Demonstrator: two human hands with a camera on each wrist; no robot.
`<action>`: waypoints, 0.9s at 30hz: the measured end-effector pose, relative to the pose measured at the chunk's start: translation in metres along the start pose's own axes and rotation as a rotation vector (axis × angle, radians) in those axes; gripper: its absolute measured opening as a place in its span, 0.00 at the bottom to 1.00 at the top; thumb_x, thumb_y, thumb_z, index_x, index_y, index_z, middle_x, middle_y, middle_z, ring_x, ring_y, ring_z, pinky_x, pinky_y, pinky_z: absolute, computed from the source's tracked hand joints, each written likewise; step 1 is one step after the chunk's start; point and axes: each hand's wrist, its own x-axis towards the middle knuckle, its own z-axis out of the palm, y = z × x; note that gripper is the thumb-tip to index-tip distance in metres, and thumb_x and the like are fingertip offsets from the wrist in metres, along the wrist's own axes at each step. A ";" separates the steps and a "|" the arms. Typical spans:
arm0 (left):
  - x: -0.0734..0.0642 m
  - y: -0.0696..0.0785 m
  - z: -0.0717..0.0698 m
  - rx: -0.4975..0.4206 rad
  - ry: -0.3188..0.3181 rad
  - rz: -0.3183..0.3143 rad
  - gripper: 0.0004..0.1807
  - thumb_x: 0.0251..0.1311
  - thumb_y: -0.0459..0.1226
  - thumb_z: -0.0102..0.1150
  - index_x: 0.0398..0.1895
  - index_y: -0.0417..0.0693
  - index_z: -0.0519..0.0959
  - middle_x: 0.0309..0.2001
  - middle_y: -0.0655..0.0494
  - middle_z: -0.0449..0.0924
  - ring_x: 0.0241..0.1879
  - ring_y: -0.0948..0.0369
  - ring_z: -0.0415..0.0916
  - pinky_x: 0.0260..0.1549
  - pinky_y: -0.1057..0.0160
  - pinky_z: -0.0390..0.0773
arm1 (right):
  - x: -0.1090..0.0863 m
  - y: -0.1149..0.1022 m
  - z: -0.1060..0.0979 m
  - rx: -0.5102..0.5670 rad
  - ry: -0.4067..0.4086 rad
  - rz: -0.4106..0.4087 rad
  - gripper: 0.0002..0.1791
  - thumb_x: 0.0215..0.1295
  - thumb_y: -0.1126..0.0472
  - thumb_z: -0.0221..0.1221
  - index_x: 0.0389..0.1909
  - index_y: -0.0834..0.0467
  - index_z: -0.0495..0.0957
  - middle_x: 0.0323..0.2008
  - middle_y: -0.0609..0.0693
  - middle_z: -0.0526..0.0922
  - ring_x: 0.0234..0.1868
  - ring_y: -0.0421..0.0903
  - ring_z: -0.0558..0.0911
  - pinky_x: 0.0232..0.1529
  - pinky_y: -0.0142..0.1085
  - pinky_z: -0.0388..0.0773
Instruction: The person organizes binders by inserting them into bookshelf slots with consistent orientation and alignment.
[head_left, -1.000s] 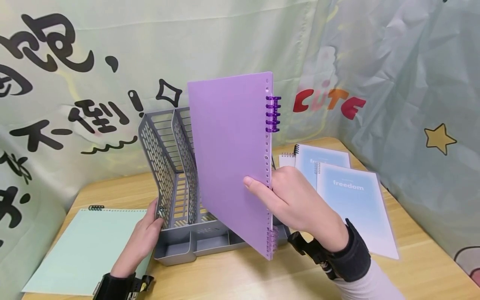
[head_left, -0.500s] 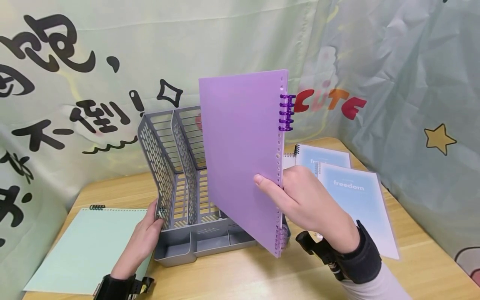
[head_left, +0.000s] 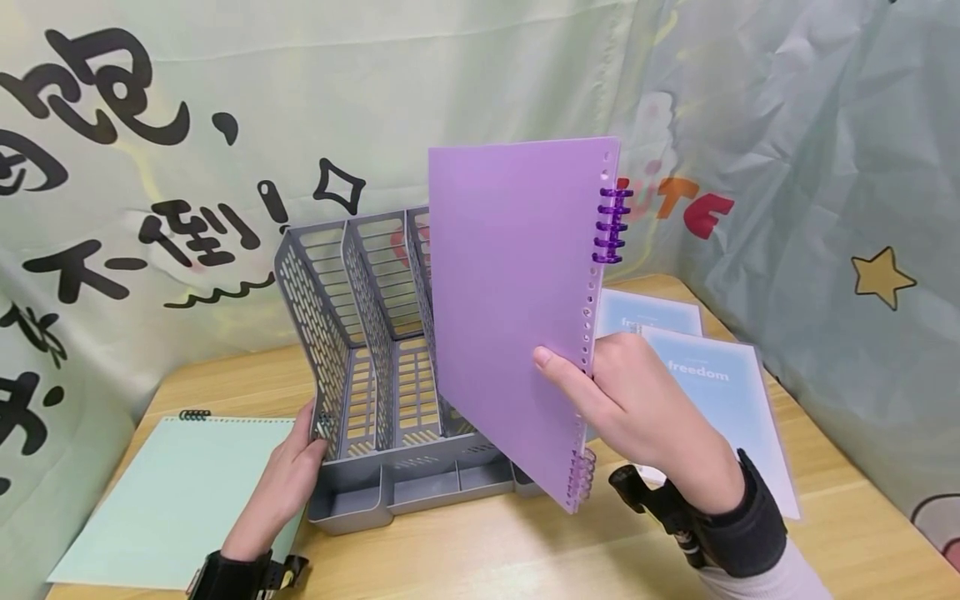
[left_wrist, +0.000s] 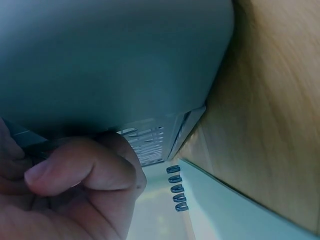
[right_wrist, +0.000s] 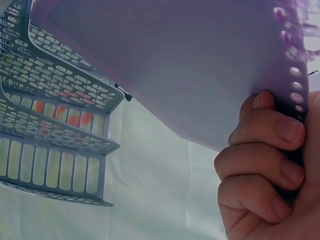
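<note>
A purple loose-leaf notebook (head_left: 510, 292) stands upright in the air, its dark purple binding rings on the right edge. My right hand (head_left: 645, 408) grips that edge, thumb across the cover; fingers (right_wrist: 255, 165) curl behind it in the right wrist view. The notebook overlaps the right part of a grey desktop file rack (head_left: 367, 317) and hides it. My left hand (head_left: 281, 479) holds the rack's lower left front edge, its thumb (left_wrist: 65, 172) bent close under the grey wall in the left wrist view. Slatted, upright compartments at the rack's left hold nothing.
A mint green spiral notebook (head_left: 180, 500) lies on the wooden table (head_left: 465, 550) at left, close to the left forearm. Two blue "freedom" notebooks (head_left: 705, 417) overlap at right, partly behind the right hand. A printed cloth (head_left: 480, 75) hangs behind the table.
My right hand has carried the purple notebook to the right, uncovering more of the rack's middle compartments. The left hand and the rack have stayed in place.
</note>
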 end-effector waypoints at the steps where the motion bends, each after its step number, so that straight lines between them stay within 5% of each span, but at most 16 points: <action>1: 0.000 0.000 0.000 0.000 0.001 0.002 0.39 0.80 0.35 0.35 0.90 0.50 0.37 0.85 0.33 0.52 0.84 0.34 0.51 0.78 0.28 0.59 | -0.001 0.001 -0.001 -0.004 0.001 0.001 0.15 0.80 0.59 0.57 0.33 0.52 0.89 0.16 0.30 0.54 0.18 0.25 0.53 0.19 0.27 0.47; 3: 0.000 0.000 0.000 0.000 0.005 0.004 0.39 0.80 0.35 0.35 0.90 0.50 0.38 0.85 0.33 0.52 0.84 0.34 0.51 0.78 0.28 0.59 | -0.002 0.002 -0.002 -0.014 0.004 0.004 0.12 0.79 0.60 0.57 0.44 0.55 0.91 0.15 0.32 0.59 0.17 0.25 0.54 0.18 0.27 0.48; 6: -0.001 0.001 0.000 -0.004 0.008 0.004 0.39 0.80 0.35 0.35 0.90 0.50 0.38 0.85 0.33 0.53 0.83 0.34 0.52 0.77 0.28 0.59 | -0.005 0.003 -0.005 -0.031 0.012 0.002 0.13 0.79 0.61 0.57 0.48 0.56 0.91 0.16 0.33 0.71 0.17 0.24 0.60 0.18 0.27 0.49; 12: 0.000 0.000 0.000 0.000 0.008 -0.002 0.40 0.79 0.34 0.35 0.90 0.48 0.38 0.85 0.32 0.52 0.83 0.33 0.52 0.77 0.27 0.60 | -0.008 0.006 -0.010 -0.053 0.039 -0.001 0.12 0.78 0.62 0.58 0.38 0.54 0.89 0.16 0.30 0.56 0.19 0.27 0.60 0.19 0.27 0.51; 15: 0.000 0.000 0.000 0.004 0.008 -0.005 0.39 0.79 0.34 0.35 0.90 0.48 0.38 0.85 0.31 0.51 0.83 0.32 0.52 0.77 0.27 0.60 | -0.011 0.007 -0.013 -0.072 0.052 -0.012 0.12 0.78 0.63 0.58 0.39 0.54 0.90 0.16 0.31 0.68 0.22 0.29 0.68 0.20 0.26 0.57; 19: -0.001 -0.001 0.000 -0.007 0.000 -0.010 0.40 0.79 0.34 0.34 0.90 0.49 0.38 0.85 0.32 0.52 0.83 0.32 0.52 0.76 0.27 0.60 | -0.014 0.010 -0.017 -0.093 0.067 -0.014 0.12 0.78 0.63 0.58 0.43 0.54 0.91 0.30 0.39 0.91 0.29 0.32 0.80 0.27 0.26 0.69; 27: -0.001 -0.002 0.000 -0.008 0.005 0.008 0.39 0.78 0.34 0.34 0.89 0.49 0.39 0.83 0.30 0.56 0.81 0.31 0.56 0.74 0.27 0.63 | -0.019 0.013 -0.022 -0.130 0.084 -0.005 0.13 0.78 0.63 0.58 0.40 0.53 0.92 0.33 0.41 0.93 0.31 0.33 0.83 0.31 0.26 0.72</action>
